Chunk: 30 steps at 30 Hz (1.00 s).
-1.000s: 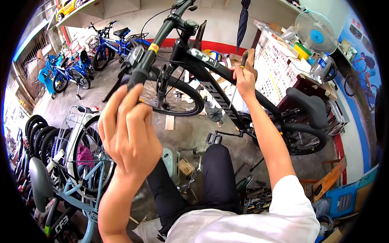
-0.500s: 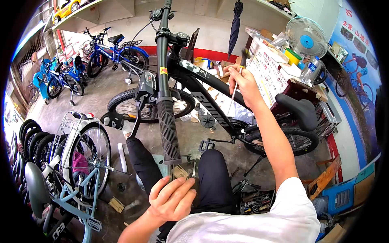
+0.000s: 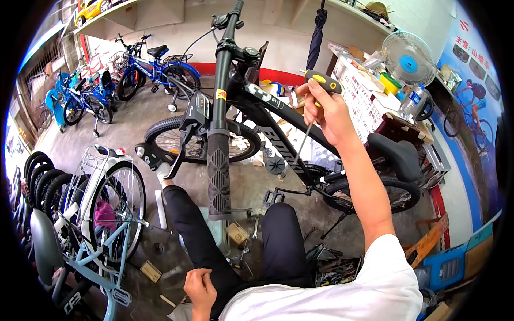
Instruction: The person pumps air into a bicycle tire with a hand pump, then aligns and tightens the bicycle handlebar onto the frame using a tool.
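My right hand (image 3: 327, 115) is raised over the black bicycle frame (image 3: 278, 109), its fingers closed round a screwdriver (image 3: 326, 82) with a black and yellow handle. The thin metal shaft slants down beside the frame. Low in the view, my left hand (image 3: 201, 289) is curled closed close to my lap; whatever its fingers may hold is hidden. The handlebar grip (image 3: 219, 176), black with a diamond pattern, points toward me above my legs, apart from both hands. Behind it is a brake lever (image 3: 179, 152).
A light blue bicycle (image 3: 120, 257) stands at the left beside several tyres. Small blue bicycles (image 3: 155, 69) are along the back. A wrench (image 3: 255, 228) and small boxes (image 3: 237, 234) lie on the floor, with loose tools (image 3: 337, 267) at right. A fan (image 3: 408, 59) stands behind.
My left hand has dropped from below the grip toward my lap. In my right hand the screwdriver has tilted, its handle now lying more level. The view has shifted slightly.
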Available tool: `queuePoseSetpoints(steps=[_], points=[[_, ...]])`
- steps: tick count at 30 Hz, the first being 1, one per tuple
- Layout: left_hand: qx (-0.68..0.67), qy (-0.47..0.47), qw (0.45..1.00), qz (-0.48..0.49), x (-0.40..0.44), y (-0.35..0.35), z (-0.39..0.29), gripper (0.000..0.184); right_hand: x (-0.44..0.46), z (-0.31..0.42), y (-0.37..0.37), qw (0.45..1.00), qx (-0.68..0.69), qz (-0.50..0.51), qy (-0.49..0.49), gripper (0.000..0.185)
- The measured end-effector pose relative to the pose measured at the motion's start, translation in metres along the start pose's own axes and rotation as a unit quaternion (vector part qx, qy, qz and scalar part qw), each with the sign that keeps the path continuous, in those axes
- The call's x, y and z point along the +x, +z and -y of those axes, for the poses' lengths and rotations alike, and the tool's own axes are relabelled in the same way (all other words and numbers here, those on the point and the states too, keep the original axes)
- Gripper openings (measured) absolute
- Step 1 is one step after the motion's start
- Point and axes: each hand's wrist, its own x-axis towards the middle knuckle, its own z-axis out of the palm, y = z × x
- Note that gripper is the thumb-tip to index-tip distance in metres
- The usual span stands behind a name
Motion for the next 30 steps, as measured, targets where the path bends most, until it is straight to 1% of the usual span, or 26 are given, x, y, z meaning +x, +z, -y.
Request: queuePoseSetpoints(steps=[2,4,7,8,10,12,14,15,16,18,19,20,22,23,24,26,28,30], points=[[0.005,-0.012,1.000,0.004,-0.004,0.001,0.005,0.008,-0.004,0.004,0.004,0.991,0.094,0.035,0.088,0.036],[0.001,0.002,1.000,0.004,-0.001,0.005,0.006,0.007,-0.008,0.000,0.009,0.991,0.096,0.046,0.081,0.035],[-0.017,0.005,1.000,0.014,0.006,0.015,0.003,0.006,-0.016,-0.001,0.014,0.995,0.038,0.037,0.088,0.034],[-0.018,0.005,1.000,0.015,0.009,0.018,0.001,0.006,-0.018,0.000,0.013,0.995,0.037,0.036,0.088,0.034],[-0.028,0.035,0.999,0.022,0.014,0.023,-0.002,0.007,-0.023,0.003,0.010,0.996,0.050,0.042,0.067,0.034],[-0.037,0.035,0.998,0.034,0.016,0.028,-0.003,0.008,-0.025,0.010,0.003,0.997,0.054,0.032,0.055,0.033],[-0.040,0.090,0.994,0.055,0.018,0.032,-0.004,0.005,-0.023,0.015,-0.004,0.994,0.106,0.038,0.004,0.030],[-0.042,0.090,0.994,0.055,0.019,0.034,-0.006,0.005,-0.019,0.016,-0.001,0.990,0.133,-0.001,-0.036,0.029],[-0.040,0.090,0.993,0.061,0.019,0.035,-0.007,0.005,-0.012,0.015,-0.007,0.978,0.165,0.042,-0.118,0.031],[-0.038,0.090,0.993,0.065,0.019,0.037,-0.007,0.006,-0.002,0.028,-0.004,0.944,0.191,0.075,-0.258,0.031],[-0.036,0.088,0.993,0.069,0.018,0.039,-0.004,0.006,0.002,0.033,0.002,0.933,0.185,0.058,-0.303,0.029],[-0.034,0.084,0.993,0.072,0.017,0.040,-0.004,0.006,0.010,0.034,0.004,0.932,0.126,0.043,-0.338,0.030],[-0.025,0.081,0.994,0.075,0.015,0.038,-0.006,0.006,0.015,0.031,0.013,0.928,-0.045,-0.001,-0.369,0.036],[-0.018,0.079,0.994,0.079,0.014,0.037,-0.007,0.007,0.016,0.025,0.009,0.914,-0.151,-0.023,-0.375,0.038],[-0.017,0.079,0.994,0.078,0.013,0.036,-0.005,0.007,0.015,0.021,0.009,0.910,-0.215,-0.041,-0.353,0.036],[-0.014,0.066,0.995,0.074,0.008,0.034,0.002,0.006,0.015,0.017,0.019,0.927,-0.166,-0.038,-0.335,0.033],[-0.005,0.053,0.996,0.071,0.004,0.030,0.004,0.006,0.012,0.013,0.018,0.937,-0.145,-0.063,-0.313,0.031],[0.004,0.039,0.997,0.069,0.000,0.028,0.008,0.006,0.014,0.006,0.021,0.929,-0.088,-0.045,-0.357,0.031]])
